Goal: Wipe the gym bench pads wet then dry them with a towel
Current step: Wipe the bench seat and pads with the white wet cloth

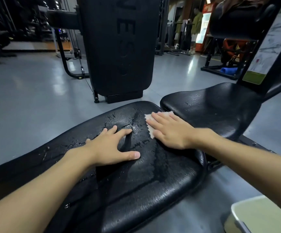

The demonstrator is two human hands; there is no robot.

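Two bare hands are down on the wet bench, so let's sweep across. Far left there's grey shiny floor (pixel 27 98), and behind it a tall upright pad (pixel 119 47) stands on its stand in the middle distance. Down in front, the long pad (pixel 136 185) runs from the lower left up toward the centre, black and glistening, with streaks and beads of water (pixel 133 127) across its upper half. The left hand (pixel 109 148) lies flat on that pad, fingers spread wide, thumb stretched out to the right, holding nothing, just pressing on the wet surface. Just to its right, near the pad's far end, sits the pale cloth (pixel 150 133), a small crumpled-edged piece lying on the pad. The right hand (pixel 168 132) is on top of it, palm down, fingers straight and close together, pressing the cloth flat rather than curling round it; only the cloth's left edge and far corner peek out. Right beside that comes the seat pad (pixel 212 111), a separate black cushion, nearly touching the long one across a narrow gap. Further back on the right, a rolled blue towel (pixel 228 70) rests on a machine's base frame, well apart from both hands. A tilted placard (pixel 267 44) rises at the right edge, and a pale tub (pixel 262 216) fills the bottom right corner.
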